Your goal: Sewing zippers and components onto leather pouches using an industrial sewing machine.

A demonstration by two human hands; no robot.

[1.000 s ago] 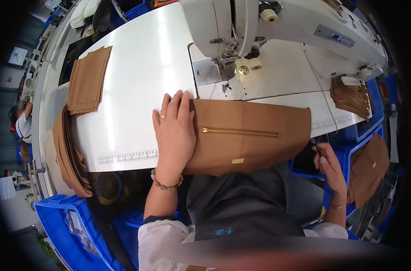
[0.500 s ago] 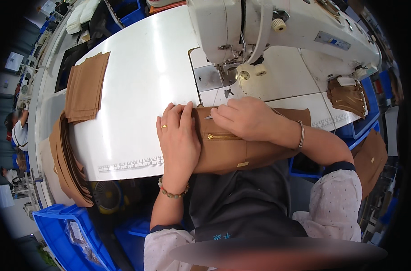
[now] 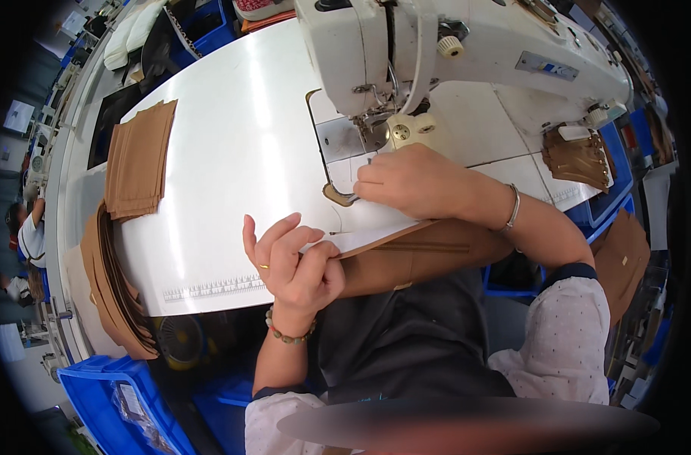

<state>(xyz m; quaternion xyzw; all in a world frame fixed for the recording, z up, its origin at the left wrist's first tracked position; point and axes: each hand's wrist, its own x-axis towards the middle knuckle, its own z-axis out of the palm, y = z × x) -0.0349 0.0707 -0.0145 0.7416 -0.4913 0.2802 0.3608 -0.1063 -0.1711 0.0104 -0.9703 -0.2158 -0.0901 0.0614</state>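
A brown fabric panel [image 3: 444, 254] with a zipper lies along the table's front edge and over my lap. Its far edge is lifted, and a white underside shows. My left hand [image 3: 296, 265] is closed in a pinch on the panel's left end, with the outer fingers raised. Beyond the panel, my right hand [image 3: 414, 182] is closed just in front of the needle area of the white sewing machine [image 3: 361, 61]. It holds a small metal tool, mostly hidden in the fist; I cannot make out its kind. Loose thread lies on the table between my hands.
Stacked brown fabric pieces [image 3: 139, 159] lie on the left of the white table [image 3: 216, 167]. More brown panels [image 3: 106, 273] hang over its left edge. Small brown pieces [image 3: 577, 159] sit at the right. A blue crate [image 3: 95, 379] stands at lower left.
My left hand has gone from lying flat on the panel to pinching its left end, nearer to me. The panel has been drawn back and its far edge turned up. My right hand has shifted slightly farther away.
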